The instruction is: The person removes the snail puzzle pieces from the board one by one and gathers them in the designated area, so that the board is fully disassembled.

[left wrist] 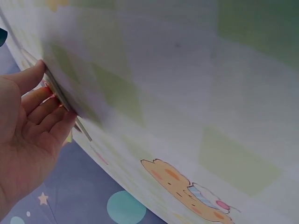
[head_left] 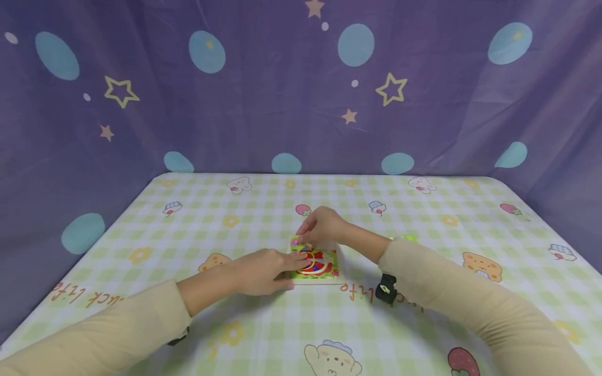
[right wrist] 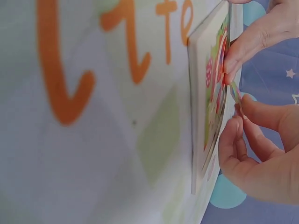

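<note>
A flat jigsaw board point(head_left: 324, 281) with a pale rim and a red, green and blue picture lies mid-table. My left hand point(head_left: 265, 271) reaches over its left side, with extended fingers pressing on the picture. In the left wrist view its thumb point(left wrist: 35, 77) touches the board's edge. At the far left corner, my right hand point(head_left: 324, 227) pinches a small thin puzzle piece point(right wrist: 236, 94) between thumb and fingertips. The right wrist view shows that piece tilted up from the board's face, close to the left fingertips; its printed side is mostly hidden.
A bright green flat item point(head_left: 406, 238) shows behind the right sleeve, which partly covers it. The checked tablecloth point(head_left: 188, 292) has printed cartoons and lettering. A purple curtain point(head_left: 282, 104) hangs behind the table. A black wrist device point(head_left: 386, 288) sits under the right sleeve.
</note>
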`<state>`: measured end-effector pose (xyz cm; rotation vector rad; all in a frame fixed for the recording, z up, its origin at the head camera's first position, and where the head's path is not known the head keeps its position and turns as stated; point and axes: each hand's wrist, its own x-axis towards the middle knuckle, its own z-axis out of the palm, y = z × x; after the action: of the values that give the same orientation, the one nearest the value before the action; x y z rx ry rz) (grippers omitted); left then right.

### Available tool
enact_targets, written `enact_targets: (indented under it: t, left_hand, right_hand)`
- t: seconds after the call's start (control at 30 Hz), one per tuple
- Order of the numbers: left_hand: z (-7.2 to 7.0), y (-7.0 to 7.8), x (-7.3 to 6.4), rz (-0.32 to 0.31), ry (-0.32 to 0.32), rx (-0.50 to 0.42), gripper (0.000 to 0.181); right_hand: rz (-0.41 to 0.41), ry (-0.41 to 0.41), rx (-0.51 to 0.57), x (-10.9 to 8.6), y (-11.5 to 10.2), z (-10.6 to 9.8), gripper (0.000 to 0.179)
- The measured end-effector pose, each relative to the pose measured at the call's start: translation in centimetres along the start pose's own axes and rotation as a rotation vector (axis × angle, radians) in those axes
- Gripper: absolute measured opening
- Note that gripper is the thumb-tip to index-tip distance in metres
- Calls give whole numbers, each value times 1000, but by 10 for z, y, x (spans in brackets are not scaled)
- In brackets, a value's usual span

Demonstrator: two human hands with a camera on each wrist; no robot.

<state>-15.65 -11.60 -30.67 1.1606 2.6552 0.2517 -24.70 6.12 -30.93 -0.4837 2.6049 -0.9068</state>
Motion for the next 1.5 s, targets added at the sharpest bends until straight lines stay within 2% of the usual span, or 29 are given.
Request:
enact_targets:
  t: [0.27, 0.63, 0.73, 0.87, 0.97, 1.2, 1.5]
  left_hand:
    - [1, -2, 0, 18, 16, 4, 50]
    - [4, -3, 0, 7, 14, -32, 47]
    - [3, -2, -1, -5, 7, -47, 47]
    - [3, -1, -1, -12, 6, -42, 47]
    - [2, -1, -1, -17, 5, -36, 47]
    - [3, -1, -2, -19, 5, -39, 46]
    - [2, -1, -2, -21, 16, -47, 46]
  right_hand:
    - [76, -43, 200, 2, 1, 3, 16]
    - [123, -15, 348, 0, 4, 5, 16]
    - [142, 8, 363, -1, 6, 3, 15]
    - [142, 37, 299, -2, 11, -2, 16]
    - [159, 35, 297, -4, 16, -5, 17]
    - [188, 20, 380, -9, 34, -12, 20]
    - [151, 24, 469, -20, 55, -25, 25]
